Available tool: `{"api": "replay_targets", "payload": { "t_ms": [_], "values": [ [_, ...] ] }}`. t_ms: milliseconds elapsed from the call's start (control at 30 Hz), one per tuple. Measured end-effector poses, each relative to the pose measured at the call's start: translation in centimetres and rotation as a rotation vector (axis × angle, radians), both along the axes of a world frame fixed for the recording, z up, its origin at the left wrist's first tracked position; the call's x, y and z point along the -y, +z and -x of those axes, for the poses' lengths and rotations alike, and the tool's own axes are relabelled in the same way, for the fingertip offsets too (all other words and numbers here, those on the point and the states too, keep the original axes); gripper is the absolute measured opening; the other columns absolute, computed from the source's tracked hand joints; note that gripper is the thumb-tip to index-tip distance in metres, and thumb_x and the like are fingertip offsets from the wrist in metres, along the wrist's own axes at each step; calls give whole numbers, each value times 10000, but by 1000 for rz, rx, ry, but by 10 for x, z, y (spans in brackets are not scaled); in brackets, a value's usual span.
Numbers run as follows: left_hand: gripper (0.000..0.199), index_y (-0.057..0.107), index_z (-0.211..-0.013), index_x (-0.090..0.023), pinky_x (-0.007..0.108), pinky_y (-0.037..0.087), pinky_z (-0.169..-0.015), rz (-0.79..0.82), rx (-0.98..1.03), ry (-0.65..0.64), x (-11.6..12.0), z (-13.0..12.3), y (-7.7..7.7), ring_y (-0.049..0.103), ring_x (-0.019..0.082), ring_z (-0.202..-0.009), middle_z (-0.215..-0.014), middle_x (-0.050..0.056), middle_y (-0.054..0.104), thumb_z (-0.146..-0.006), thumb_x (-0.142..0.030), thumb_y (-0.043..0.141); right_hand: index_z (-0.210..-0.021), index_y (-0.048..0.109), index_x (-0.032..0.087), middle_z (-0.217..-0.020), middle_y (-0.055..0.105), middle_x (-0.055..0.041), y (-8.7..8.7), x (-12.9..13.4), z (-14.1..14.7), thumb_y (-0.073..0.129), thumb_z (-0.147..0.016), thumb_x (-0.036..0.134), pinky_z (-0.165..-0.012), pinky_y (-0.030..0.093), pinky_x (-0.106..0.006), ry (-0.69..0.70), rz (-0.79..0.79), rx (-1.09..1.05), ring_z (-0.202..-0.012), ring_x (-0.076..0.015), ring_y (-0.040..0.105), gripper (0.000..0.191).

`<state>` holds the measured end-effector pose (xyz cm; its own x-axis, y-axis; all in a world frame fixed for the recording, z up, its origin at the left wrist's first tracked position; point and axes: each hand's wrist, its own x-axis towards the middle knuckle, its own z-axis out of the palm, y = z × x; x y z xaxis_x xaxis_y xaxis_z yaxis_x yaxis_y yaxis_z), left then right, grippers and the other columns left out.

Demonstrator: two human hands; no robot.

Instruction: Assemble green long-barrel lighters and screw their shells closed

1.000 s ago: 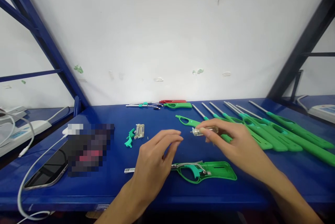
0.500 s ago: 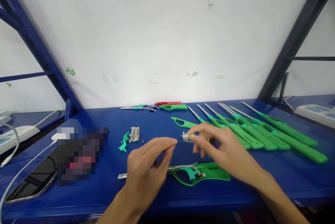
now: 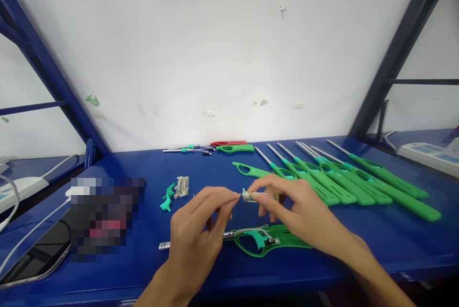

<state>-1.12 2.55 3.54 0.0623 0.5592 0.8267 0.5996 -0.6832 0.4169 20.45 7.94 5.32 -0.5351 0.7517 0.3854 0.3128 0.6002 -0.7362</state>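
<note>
Between the thumb and fingers of my right hand is a small clear lighter fuel tank, its valve end pointing left. My left hand is pinched closed right at that end; whatever its fingertips hold is too small to make out. Below both hands lies an open green lighter shell with a metal tube, wires and a teal trigger inside. My left hand covers part of the tube.
Finished-looking green lighters lie in a row at right. Left of my hands are clear fuel tanks and loose teal triggers. Tubes with wires and a red shell lie by the wall. A phone sits at left.
The fuel tank in my right hand has moved left and slightly down, so its valve end now meets my left fingertips. The view has shifted slightly.
</note>
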Motion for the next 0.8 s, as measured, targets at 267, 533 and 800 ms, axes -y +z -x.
{"api": "replay_targets", "payload": {
  "t_ms": [267,533,800],
  "values": [
    [207,699,-937,-243,150,484,-526,44,42,15,3,-2,-2,664,45,-604,-897,-64,778,-972,-40,680,-1130,744,296,-696,739,51,-1,2,0,598,-1075,521,-537,485,-246,35,45,9,-568,-128,665,274],
    [271,568,-818,-214,144,470,-558,-33,-16,13,4,-3,1,642,43,-625,-841,-76,755,-966,-15,674,-1140,707,254,-657,727,47,-7,3,3,633,-1062,502,-523,490,-229,88,98,-11,-521,-117,650,271],
    [383,396,-777,-221,158,463,-617,-44,-18,23,3,-2,-4,715,72,-752,-747,-69,629,-977,20,615,-1051,664,236,-593,629,73,-2,7,5,638,-1058,469,-473,435,-196,147,178,-29,-487,-94,556,235]
  ]
}}
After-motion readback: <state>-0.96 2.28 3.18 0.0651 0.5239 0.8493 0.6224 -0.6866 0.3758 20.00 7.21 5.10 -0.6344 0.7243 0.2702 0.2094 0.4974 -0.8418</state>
